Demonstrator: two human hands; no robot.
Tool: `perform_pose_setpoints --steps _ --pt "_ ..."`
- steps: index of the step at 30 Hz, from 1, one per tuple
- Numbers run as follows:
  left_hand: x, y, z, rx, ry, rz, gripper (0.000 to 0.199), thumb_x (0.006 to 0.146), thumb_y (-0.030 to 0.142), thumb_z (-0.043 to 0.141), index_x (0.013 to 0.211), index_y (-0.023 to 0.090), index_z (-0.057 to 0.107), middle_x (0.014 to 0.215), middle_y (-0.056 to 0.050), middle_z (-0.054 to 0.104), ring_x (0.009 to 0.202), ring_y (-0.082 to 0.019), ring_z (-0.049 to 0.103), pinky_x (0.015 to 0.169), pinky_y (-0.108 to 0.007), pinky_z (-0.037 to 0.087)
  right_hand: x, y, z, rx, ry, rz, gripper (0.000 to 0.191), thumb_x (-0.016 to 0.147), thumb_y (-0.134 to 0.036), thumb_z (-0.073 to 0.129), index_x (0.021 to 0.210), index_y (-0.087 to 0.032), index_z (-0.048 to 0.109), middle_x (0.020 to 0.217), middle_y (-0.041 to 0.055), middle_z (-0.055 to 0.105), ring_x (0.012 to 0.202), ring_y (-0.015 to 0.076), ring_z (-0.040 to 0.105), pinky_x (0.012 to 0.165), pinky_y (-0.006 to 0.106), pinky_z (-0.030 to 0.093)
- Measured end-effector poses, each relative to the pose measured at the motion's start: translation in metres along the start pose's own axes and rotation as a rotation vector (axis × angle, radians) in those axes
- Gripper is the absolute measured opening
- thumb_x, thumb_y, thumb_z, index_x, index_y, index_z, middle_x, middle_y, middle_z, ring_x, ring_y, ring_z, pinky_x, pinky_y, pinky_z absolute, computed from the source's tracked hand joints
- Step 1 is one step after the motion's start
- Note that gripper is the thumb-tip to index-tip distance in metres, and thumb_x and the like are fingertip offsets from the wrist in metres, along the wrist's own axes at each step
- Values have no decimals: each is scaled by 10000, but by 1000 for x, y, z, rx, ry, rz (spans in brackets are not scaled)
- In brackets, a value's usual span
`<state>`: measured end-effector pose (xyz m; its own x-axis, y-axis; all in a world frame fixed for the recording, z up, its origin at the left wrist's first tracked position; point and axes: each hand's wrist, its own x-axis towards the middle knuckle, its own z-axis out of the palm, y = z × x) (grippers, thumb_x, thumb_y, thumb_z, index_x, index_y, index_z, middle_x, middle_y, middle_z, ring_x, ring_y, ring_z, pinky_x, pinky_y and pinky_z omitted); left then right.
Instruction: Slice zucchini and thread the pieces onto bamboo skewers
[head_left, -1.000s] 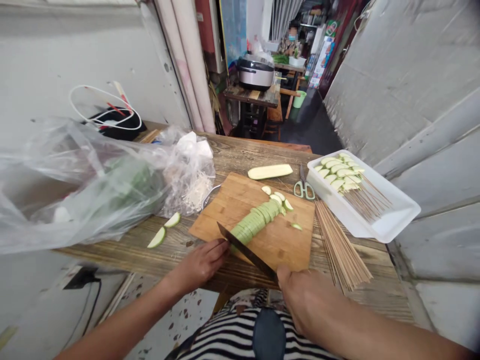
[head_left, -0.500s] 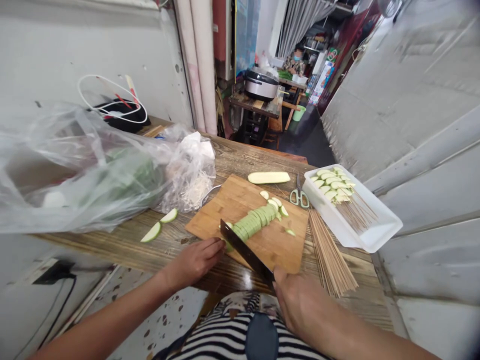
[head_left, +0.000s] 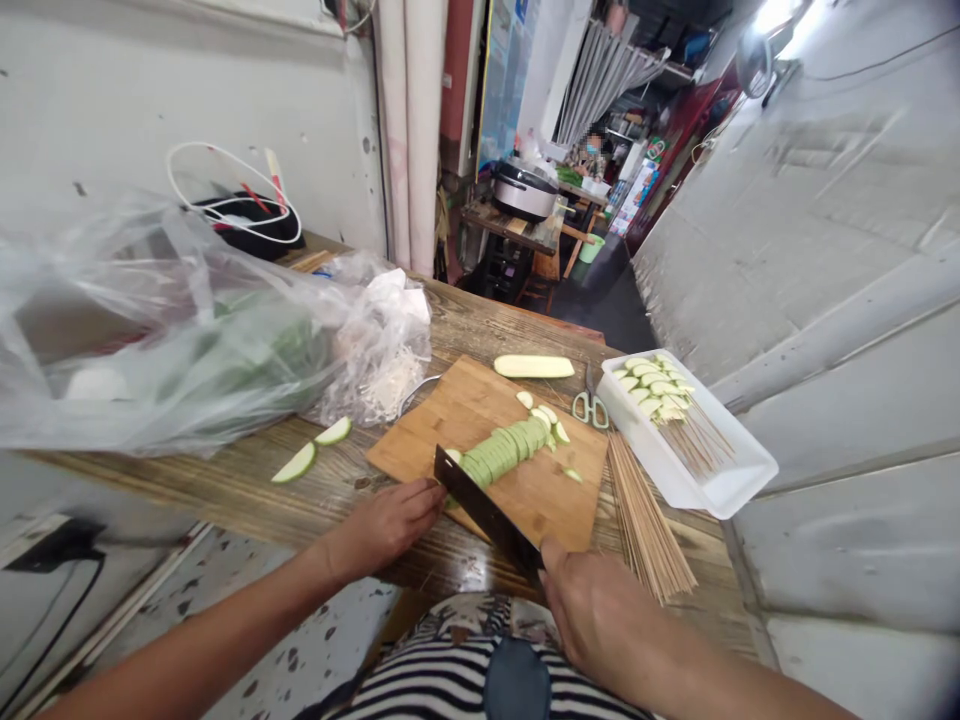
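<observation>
My right hand grips a black cleaver, whose blade stands across the near end of a sliced zucchini row. That row lies on a bamboo cutting board. My left hand rests at the board's near edge, its fingertips against the zucchini beside the blade. Small loose pieces lie beyond the row, and a long zucchini strip sits past the board. Two green-skinned wedges lie on the wooden table to the left.
A white tray holds skewered zucchini slices at right, above a bundle of bamboo skewers. Green-handled scissors lie between board and tray. A plastic bag fills the left. Grey walls flank the table.
My view has drifted back and turned, so the table and tray sit further left and smaller. Both hands and the cleaver keep nearly the same place on the zucchini.
</observation>
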<state>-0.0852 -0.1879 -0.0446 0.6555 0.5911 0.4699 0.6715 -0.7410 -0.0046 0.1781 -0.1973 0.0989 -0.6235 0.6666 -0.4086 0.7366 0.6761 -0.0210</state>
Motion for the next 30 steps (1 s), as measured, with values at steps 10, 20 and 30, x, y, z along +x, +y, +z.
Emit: perform_pose_setpoints --steps 10,20,30 --pt "0 -3 2 -37 37 18 278 897 117 362 970 123 629 1003 -118 653 949 -166 584 787 -279 510 16 -5 11 -35 -91 23 258 695 -72 558 949 -112 539 736 106 697 639 248 684 473 252 406" --pt "-10 10 12 -111 183 -171 291 884 97 418 1141 141 547 1066 -113 630 1016 -167 575 869 -332 504 -31 23 -24 109 212 127 106 886 -119 360 874 -148 461 569 48 620 482 191 595 439 266 244" --pt "-12 32 24 -78 349 -478 246 849 185 530 1089 173 584 1000 -78 668 919 -176 626 857 -339 509 -27 43 26 -10 509 23 133 893 -192 353 833 -178 472 553 7 569 450 162 522 471 290 203"
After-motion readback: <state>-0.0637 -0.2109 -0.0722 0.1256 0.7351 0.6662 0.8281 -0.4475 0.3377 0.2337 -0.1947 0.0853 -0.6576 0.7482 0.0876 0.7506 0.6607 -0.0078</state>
